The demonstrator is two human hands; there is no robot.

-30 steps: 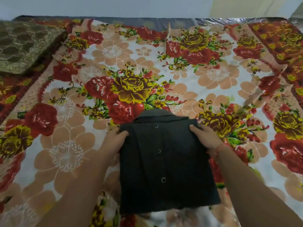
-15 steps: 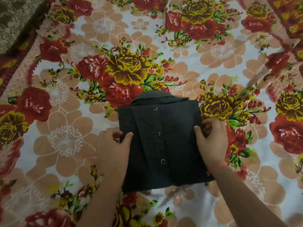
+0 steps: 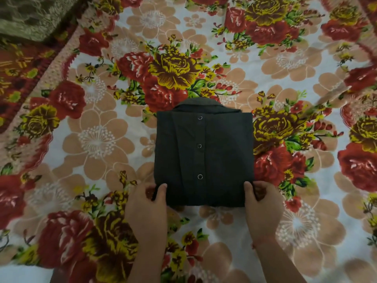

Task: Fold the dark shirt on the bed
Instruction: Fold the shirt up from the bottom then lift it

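Shirt: the dark shirt lies folded into a compact, nearly square packet in the middle of the bed, flat on the floral bedsheet.
Facing: front side up, with the collar at the far edge, pointing away from the person.
Long axis: a little longer along the button line, which runs from the near edge straight to the collar; three snap buttons sit in a row on it.
Left hand: the left hand pinches the near left corner of the packet, thumb on top of the cloth, the other fingers curled at its edge and partly hidden beneath.
Right hand: the right hand grips the near right corner the same way, thumb on top, fingers curled in at the side.
Surface: the sheet is white with large red and yellow roses and peach flowers, and has a dark red patterned border at the left; it shows a few shallow creases.
Surroundings: a green-gold brocade pillow lies at the far left corner, well apart from the shirt.
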